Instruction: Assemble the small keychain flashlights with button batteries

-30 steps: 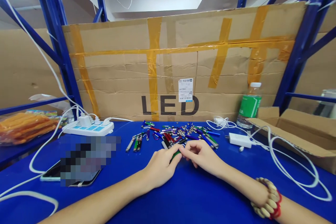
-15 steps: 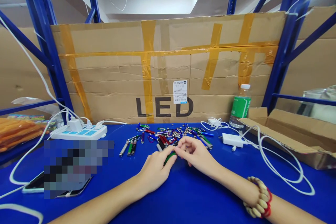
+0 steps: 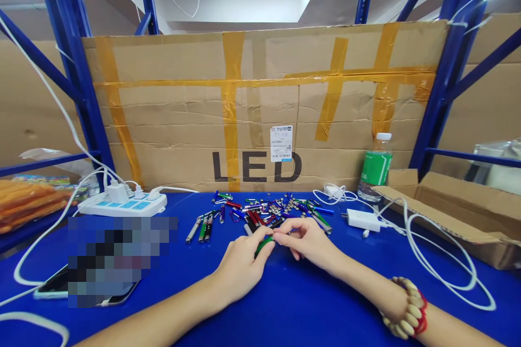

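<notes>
My left hand (image 3: 244,265) is closed around a small green tube (image 3: 264,245), like the body of a keychain flashlight, held just above the blue table. At the tube's far end, the thumb and index finger of my right hand (image 3: 307,238) pinch together and meet the left fingertips. Whatever lies between those right fingers is hidden. Just beyond the hands are red tubes (image 3: 255,218) and a scatter of small silver parts (image 3: 279,207). To their left, several finished-looking tubes with clips (image 3: 202,229) lie side by side.
A power strip (image 3: 124,205) and blurred phone-like devices (image 3: 122,265) lie on the left. On the right are a white adapter (image 3: 363,220) with looping cable, a green-labelled bottle (image 3: 375,168) and an open cardboard box (image 3: 448,217). A large cardboard sheet (image 3: 187,119) stands behind.
My right hand has turned slightly, its fingers lying flatter against the tube's end. The left hand keeps its hold on the green tube. The whole view has shifted slightly.
</notes>
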{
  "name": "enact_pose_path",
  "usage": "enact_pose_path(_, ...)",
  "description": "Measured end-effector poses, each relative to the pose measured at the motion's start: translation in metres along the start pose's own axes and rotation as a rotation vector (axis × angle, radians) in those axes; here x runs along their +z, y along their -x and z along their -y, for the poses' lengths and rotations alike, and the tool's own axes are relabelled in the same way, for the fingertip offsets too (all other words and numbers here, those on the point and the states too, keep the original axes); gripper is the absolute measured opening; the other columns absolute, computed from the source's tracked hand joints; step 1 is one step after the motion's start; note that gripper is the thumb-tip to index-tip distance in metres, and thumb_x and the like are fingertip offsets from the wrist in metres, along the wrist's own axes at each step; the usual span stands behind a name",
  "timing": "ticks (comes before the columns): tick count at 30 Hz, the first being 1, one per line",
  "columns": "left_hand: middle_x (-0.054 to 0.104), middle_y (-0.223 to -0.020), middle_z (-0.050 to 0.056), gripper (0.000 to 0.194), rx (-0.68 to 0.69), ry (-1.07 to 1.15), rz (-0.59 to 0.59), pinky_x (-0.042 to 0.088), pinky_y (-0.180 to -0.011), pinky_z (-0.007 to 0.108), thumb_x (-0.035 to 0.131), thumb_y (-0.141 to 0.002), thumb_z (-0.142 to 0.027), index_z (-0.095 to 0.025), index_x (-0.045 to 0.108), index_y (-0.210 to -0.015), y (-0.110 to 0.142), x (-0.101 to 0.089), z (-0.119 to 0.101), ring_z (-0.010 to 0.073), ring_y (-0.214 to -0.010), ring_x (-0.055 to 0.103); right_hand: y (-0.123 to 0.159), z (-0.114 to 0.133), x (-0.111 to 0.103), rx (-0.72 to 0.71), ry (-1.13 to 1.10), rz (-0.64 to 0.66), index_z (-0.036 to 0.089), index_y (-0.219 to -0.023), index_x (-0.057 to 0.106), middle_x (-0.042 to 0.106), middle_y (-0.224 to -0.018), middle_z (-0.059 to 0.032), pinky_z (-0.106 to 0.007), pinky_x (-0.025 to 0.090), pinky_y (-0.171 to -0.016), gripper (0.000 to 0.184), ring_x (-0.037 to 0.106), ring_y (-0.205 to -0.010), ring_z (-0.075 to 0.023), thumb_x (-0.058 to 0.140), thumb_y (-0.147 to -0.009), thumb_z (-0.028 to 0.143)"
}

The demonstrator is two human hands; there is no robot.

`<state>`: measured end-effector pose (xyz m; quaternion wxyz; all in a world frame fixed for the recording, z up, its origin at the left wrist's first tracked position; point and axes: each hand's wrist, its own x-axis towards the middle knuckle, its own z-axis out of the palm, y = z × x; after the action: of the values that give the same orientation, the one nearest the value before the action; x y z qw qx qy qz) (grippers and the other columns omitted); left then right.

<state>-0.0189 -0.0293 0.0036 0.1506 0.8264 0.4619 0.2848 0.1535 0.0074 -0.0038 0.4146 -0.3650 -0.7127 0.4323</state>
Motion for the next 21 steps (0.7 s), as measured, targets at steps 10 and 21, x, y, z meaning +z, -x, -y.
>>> enact_pose_path(10,0.059,-0.058,-0.004,0.023,0.001,-0.033,0.025,0.039,-0.057,0.022,0.034,-0.089,-0.031,-0.025,0.052,-0.101,0.0012,-0.0021,-0.0042,0.0150,-0.054,0.057,-0.0004,0.0000,0.0007,0.024,-0.008,0.023,0.014,-0.071,0.059,0.049,-0.041,0.0066,-0.017,0.027,-0.035,0.034,0.040,-0.032,-0.0045,0.067,-0.064,0.046)
enact_pose_path(21,0.056,-0.057,-0.004,0.022,0.020,-0.023,0.023,0.038,-0.055,0.021,0.033,-0.090,-0.032,-0.025,0.052,-0.099,0.0010,-0.0014,-0.0035,0.0139,-0.052,0.055,-0.0004,-0.0009,0.0012,0.019,0.005,0.014,0.014,-0.069,0.057,0.048,-0.039,0.0074,-0.017,0.026,-0.036,0.035,0.039,-0.031,-0.0043,0.066,-0.064,0.047)
